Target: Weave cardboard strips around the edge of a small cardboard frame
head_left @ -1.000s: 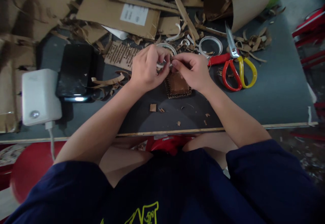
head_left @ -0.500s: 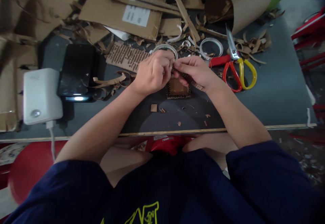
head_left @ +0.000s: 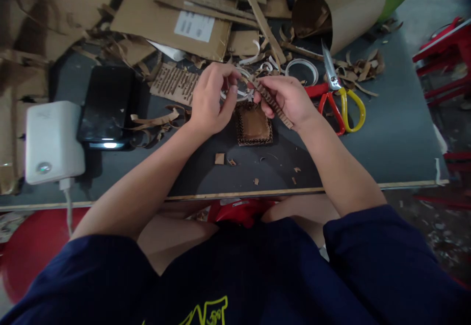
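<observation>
My right hand (head_left: 289,98) pinches a narrow strip of corrugated cardboard (head_left: 273,103), which slants down toward the wrist. My left hand (head_left: 215,96) is apart from the strip, its fingers curved and spread with a gap between thumb and fingertips. A roll of white tape (head_left: 239,94) lies just behind the gap between my hands. Below them on the dark table sits a small square cardboard piece (head_left: 255,123) with a raised corrugated border. Beside my left hand lies a ridged cardboard sheet (head_left: 172,83), partly covered by that hand.
Scissors (head_left: 333,82) with red and yellow handles lie right of my right hand. A second tape ring (head_left: 301,71), a cardboard tube (head_left: 340,13) and stacked cardboard (head_left: 165,18) are behind. A black device (head_left: 106,104) and white power bank (head_left: 54,141) stand left. Scraps (head_left: 220,158) dot the front.
My left hand has come away from my right hand and its fingers have opened. The cardboard strip stays in my right hand and now shows more fully. The view has shifted slightly.
</observation>
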A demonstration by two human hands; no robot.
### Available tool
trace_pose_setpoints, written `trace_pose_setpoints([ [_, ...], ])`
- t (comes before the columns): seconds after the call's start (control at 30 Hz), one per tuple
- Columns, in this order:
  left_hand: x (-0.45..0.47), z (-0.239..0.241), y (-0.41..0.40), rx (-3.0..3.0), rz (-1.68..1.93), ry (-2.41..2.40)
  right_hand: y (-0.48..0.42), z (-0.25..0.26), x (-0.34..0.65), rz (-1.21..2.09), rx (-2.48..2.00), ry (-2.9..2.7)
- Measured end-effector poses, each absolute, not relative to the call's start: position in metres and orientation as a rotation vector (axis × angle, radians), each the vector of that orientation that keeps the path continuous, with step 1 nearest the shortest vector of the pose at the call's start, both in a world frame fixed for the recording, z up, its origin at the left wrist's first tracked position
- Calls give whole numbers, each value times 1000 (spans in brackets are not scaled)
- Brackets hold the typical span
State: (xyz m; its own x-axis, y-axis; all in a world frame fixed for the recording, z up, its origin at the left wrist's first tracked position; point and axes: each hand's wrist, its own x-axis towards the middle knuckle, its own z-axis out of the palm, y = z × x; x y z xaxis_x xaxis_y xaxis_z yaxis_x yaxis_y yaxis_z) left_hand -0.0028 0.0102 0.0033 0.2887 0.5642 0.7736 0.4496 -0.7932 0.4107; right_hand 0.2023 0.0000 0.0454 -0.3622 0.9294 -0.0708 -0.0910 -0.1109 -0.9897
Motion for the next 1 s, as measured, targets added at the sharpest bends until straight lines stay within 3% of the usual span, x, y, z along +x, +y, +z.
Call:
trace_pose_setpoints([
  [0.67,-2,6,7,2460,1546,1098,-4,37,197,1478,-1091,-1536],
  [1.0,-2,6,9,2031,1551,1264,-4,34,196,1417,-1093,-1543],
])
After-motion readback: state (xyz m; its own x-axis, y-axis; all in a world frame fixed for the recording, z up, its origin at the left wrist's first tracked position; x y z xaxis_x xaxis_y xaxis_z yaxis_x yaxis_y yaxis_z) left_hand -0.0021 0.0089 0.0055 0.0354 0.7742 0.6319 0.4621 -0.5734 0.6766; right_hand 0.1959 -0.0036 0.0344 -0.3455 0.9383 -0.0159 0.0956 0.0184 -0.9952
